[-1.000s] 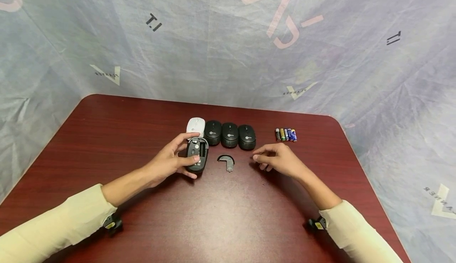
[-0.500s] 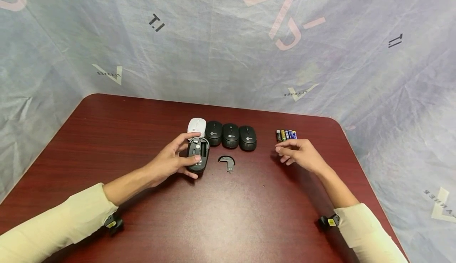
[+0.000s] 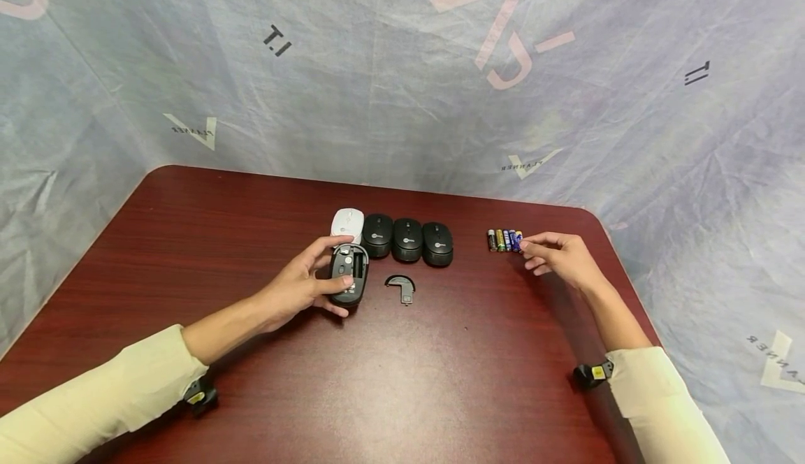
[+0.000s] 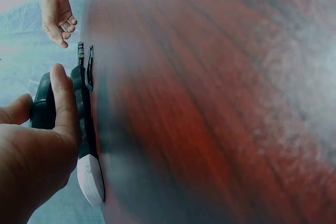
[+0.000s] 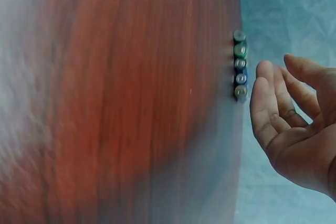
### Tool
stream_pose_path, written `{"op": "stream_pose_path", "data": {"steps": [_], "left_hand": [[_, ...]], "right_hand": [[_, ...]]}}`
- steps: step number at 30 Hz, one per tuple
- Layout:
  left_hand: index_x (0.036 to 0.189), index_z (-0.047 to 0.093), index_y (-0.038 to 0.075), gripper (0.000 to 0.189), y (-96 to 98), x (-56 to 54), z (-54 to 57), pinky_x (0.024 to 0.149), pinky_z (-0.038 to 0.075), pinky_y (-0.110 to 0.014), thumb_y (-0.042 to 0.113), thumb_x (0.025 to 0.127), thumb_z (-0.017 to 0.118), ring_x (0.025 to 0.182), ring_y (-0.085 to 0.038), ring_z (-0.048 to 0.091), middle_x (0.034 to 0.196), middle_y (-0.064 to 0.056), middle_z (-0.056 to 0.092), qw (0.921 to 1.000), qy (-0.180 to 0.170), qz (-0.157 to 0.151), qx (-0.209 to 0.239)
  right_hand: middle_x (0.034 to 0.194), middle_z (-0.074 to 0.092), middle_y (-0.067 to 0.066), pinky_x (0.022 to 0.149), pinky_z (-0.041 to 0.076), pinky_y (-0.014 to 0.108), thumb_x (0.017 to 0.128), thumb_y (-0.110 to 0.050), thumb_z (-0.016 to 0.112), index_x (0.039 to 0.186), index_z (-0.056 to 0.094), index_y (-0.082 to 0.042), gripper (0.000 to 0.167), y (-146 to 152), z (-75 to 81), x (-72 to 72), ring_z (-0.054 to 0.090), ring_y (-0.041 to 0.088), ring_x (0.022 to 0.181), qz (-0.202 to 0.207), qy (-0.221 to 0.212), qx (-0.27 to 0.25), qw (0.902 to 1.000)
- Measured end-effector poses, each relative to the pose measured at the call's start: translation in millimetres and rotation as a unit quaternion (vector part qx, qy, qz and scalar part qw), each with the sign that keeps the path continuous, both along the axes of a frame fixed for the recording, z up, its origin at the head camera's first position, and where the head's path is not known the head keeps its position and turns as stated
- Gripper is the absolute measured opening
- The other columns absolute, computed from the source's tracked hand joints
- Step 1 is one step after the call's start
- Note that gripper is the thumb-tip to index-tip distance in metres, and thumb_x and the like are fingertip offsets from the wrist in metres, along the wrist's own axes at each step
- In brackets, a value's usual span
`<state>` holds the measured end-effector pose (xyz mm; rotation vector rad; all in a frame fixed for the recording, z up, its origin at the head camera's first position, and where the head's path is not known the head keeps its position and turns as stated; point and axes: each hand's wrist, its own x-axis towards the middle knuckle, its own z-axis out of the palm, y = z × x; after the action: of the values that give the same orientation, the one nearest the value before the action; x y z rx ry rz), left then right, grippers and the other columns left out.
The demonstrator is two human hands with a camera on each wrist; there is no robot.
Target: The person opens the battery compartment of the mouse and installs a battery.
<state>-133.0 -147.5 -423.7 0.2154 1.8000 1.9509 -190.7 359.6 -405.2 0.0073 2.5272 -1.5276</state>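
My left hand (image 3: 286,289) holds a black computer mouse (image 3: 340,268) with its underside facing up, thumb across the bottom. The long battery slot in the mouse lies uncovered and looks dark inside. On the table to its right is the loose curved battery cover (image 3: 407,297) with its tab. My right hand (image 3: 562,258) hovers at the right end of a row of several batteries (image 3: 505,240), fingertips close to the blue one. In the right wrist view a gap shows between the batteries (image 5: 240,64) and the loosely bent fingers (image 5: 262,103), which hold nothing.
A white mouse (image 3: 347,221) and three black mice (image 3: 407,240) stand side by side behind the left hand and the cover. The dark red table (image 3: 402,380) ends at a grey printed cloth (image 3: 377,100) at the back and sides.
My right hand has moved right and away from me, from beside the rightmost black mouse to the end of the battery row. The left hand has kept the mouse almost still.
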Motion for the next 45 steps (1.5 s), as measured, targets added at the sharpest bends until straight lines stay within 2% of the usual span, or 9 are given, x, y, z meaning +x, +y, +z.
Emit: {"op": "stream_pose_path", "data": {"steps": [13, 17, 26, 37, 45], "left_hand": [[0.176, 0.032, 0.018, 0.084, 0.6, -1.5, -1.8, 0.083, 0.073, -0.059, -0.005, 0.106, 0.072, 0.104, -0.034, 0.079, 0.162, -0.031, 0.048, 1.0000, 0.001, -0.006, 0.008], [0.176, 0.033, 0.018, 0.083, 0.9, -1.2, -1.1, 0.083, 0.073, -0.060, -0.005, 0.106, 0.072, 0.103, -0.034, 0.080, 0.161, -0.031, 0.048, 0.9999, 0.001, -0.006, 0.008], [0.175, 0.035, 0.020, 0.081, 1.3, -0.1, -1.0, 0.084, 0.073, -0.059, -0.004, 0.106, 0.072, 0.103, -0.034, 0.080, 0.160, -0.031, 0.049, 0.9999, 0.000, -0.008, 0.007], [0.176, 0.033, 0.018, 0.083, 2.2, 0.2, -1.0, 0.083, 0.073, -0.059, -0.004, 0.106, 0.072, 0.103, -0.034, 0.079, 0.160, -0.032, 0.050, 0.9999, -0.001, -0.009, 0.007], [0.176, 0.033, 0.018, 0.082, 1.9, 0.2, -1.1, 0.083, 0.073, -0.059, -0.005, 0.106, 0.071, 0.103, -0.034, 0.079, 0.161, -0.032, 0.049, 0.9999, -0.003, -0.008, 0.008]], "right_hand": [[0.095, 0.084, -0.013, 0.072, 0.069, 0.026, 0.108, -0.024, 0.080, 0.146, 0.068, 0.009, 0.052, 15.3, -17.7, -21.6, 0.078, 0.004, 0.080, -0.054, -0.019, 0.030, 0.9979], [0.094, 0.083, -0.014, 0.070, 0.068, 0.026, 0.107, -0.030, 0.082, 0.147, 0.068, 0.007, 0.056, 15.9, -20.7, -28.5, 0.076, 0.004, 0.081, -0.057, -0.026, 0.052, 0.9967], [0.088, 0.081, -0.015, 0.061, 0.061, 0.025, 0.104, -0.026, 0.084, 0.143, 0.070, 0.008, 0.053, 13.4, -19.4, -32.7, 0.070, 0.005, 0.075, -0.049, -0.024, 0.082, 0.9952], [0.090, 0.082, -0.011, 0.063, 0.065, 0.023, 0.105, -0.018, 0.080, 0.147, 0.066, 0.011, 0.052, 20.9, -17.5, -39.5, 0.073, 0.003, 0.074, -0.058, -0.051, 0.077, 0.9940], [0.091, 0.081, -0.007, 0.068, 0.067, 0.022, 0.104, -0.020, 0.082, 0.139, 0.073, 0.009, 0.046, 25.6, -11.9, -43.0, 0.073, 0.000, 0.076, -0.067, -0.029, 0.143, 0.9871]]}}
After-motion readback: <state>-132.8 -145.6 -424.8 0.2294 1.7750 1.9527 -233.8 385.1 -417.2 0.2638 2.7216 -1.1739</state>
